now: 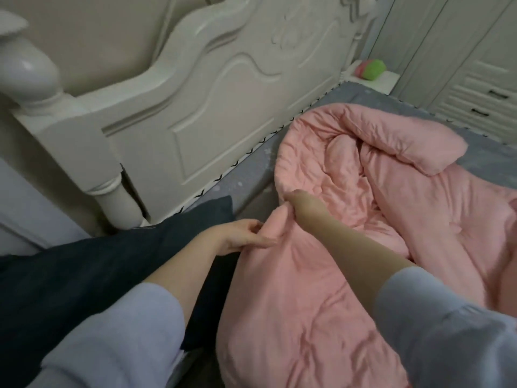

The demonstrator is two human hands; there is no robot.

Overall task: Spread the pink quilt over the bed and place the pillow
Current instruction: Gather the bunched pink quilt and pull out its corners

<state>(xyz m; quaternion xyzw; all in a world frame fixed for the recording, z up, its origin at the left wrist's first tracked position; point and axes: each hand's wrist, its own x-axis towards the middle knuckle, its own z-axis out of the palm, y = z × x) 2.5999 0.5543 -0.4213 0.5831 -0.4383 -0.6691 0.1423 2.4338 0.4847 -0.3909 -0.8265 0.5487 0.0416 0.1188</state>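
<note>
The pink quilt (349, 219) lies crumpled in a heap on the grey bed sheet (246, 177), bunched toward the right. My left hand (240, 238) pinches the quilt's near edge at the lower centre. My right hand (303, 205) grips the same edge a little farther up, fingers closed into the fabric. A dark blue pillow (98, 267) lies at the lower left, beside the quilt and partly under my left forearm.
A carved white headboard (209, 88) with a rounded post (28, 68) runs along the left and top. A white nightstand (375, 79) holding a pink and green object (370, 69) stands at the far corner. White drawers (475, 91) are at the right.
</note>
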